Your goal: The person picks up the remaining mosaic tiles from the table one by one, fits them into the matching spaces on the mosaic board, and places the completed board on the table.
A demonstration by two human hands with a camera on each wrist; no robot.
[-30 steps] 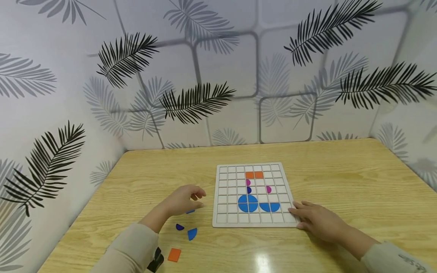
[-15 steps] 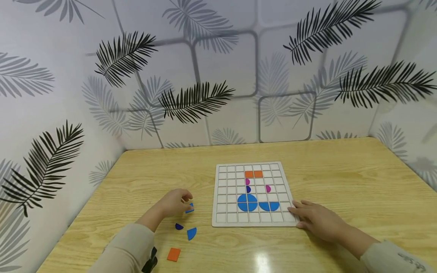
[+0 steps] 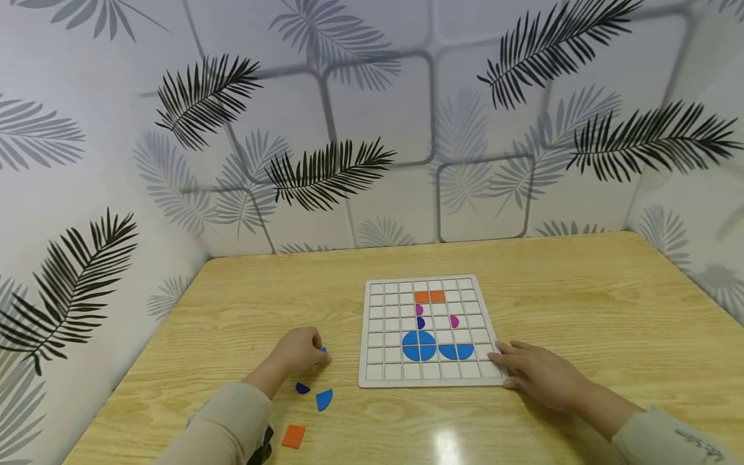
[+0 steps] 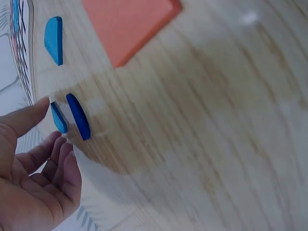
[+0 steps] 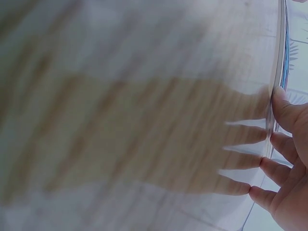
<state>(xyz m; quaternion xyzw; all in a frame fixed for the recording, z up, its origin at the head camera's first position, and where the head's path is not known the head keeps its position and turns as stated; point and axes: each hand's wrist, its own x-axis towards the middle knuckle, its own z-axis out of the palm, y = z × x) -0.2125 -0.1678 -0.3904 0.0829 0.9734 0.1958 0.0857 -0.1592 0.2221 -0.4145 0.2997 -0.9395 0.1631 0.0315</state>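
My left hand [image 3: 298, 352] is at the table left of the board, its thumb and index finger pinching a light blue quarter-circle tile [image 4: 58, 118]. In the head view the fingers cover part of that tile. Close by lie a dark blue half-circle tile [image 3: 303, 388], another blue quarter-circle tile [image 3: 324, 400] and an orange square tile [image 3: 294, 436]. My right hand [image 3: 540, 374] rests with fairly straight fingers at the lower right edge of the white grid board [image 3: 374, 372]; in the right wrist view the thumb touches the board's edge [image 5: 278, 72].
On the board sit two orange squares [image 3: 430, 296], two magenta half circles [image 3: 454, 321], a dark blue half circle [image 3: 421, 323] and several blue quarter circles [image 3: 418, 345]. The wooden table [image 3: 279, 284] meets a leaf-patterned wall [image 3: 401, 213] behind.
My left hand has moved left and down onto the blue quarter-circle tile, and its fingers have closed on it. The right hand has stayed at the board's edge.
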